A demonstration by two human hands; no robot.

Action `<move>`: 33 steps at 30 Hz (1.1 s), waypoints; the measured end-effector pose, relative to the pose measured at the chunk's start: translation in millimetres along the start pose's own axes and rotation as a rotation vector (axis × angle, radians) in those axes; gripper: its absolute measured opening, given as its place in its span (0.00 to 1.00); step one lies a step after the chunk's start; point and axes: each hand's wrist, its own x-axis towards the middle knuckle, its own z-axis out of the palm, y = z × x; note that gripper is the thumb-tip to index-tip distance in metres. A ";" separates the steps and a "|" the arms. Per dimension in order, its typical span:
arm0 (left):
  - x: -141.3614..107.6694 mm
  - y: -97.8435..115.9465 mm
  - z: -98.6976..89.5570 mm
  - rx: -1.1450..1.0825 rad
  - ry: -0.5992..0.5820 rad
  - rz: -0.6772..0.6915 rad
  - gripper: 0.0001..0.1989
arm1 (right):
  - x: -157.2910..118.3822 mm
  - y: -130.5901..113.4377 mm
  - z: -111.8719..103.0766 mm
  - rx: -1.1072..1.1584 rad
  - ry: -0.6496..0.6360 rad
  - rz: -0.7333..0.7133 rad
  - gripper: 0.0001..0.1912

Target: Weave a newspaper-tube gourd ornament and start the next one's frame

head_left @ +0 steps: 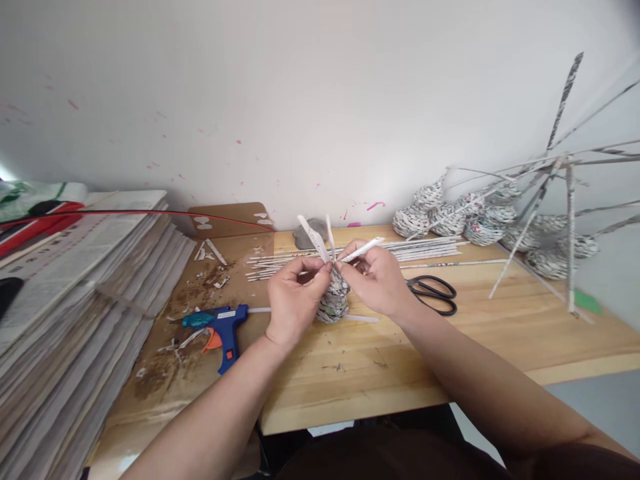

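Observation:
A small gourd-shaped piece woven from rolled newspaper (334,303) stands upright on the table between my hands. Several white paper strips stick up and out from its narrow top. My left hand (295,293) pinches the top from the left, thumb and forefinger closed at the base of a flattened paper strip (314,239). From the right, my right hand (375,277) is closed on a rolled paper strip (364,249) that slants up to the right. The fingertips of both hands nearly meet. My fingers partly hide the woven neck.
Black-handled scissors (434,295) lie right of my right hand, a blue glue gun (230,330) to the left. Paper rods (425,250) lie behind. Woven gourds (413,221) stand back right near a spoked paper frame (559,163). Stacked newspapers (100,293) fill the left.

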 end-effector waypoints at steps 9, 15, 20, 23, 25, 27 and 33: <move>-7.6 -1.3 -3.3 0.197 -0.013 0.315 0.06 | 4.0 11.5 3.9 0.071 0.027 0.026 0.07; -4.9 -2.8 -5.3 0.131 -0.046 0.266 0.06 | 6.2 12.7 3.2 0.167 -0.005 0.058 0.07; 2.5 -7.2 -3.8 -0.138 -0.079 -0.002 0.07 | 6.2 12.2 1.2 0.245 -0.049 0.046 0.07; 6.8 -8.3 -3.4 -0.318 -0.099 -0.121 0.16 | 6.5 10.9 -1.4 0.262 -0.112 0.024 0.06; 9.1 -8.2 -3.8 -0.386 -0.120 -0.190 0.21 | 7.1 9.4 -3.1 0.266 -0.143 0.018 0.06; 11.1 -8.1 -4.8 -0.391 -0.171 -0.219 0.23 | 8.1 7.9 -4.6 0.268 -0.146 0.017 0.05; 16.5 -12.6 -9.9 -0.287 -0.248 -0.143 0.13 | 11.9 6.6 -8.5 0.298 -0.186 0.044 0.07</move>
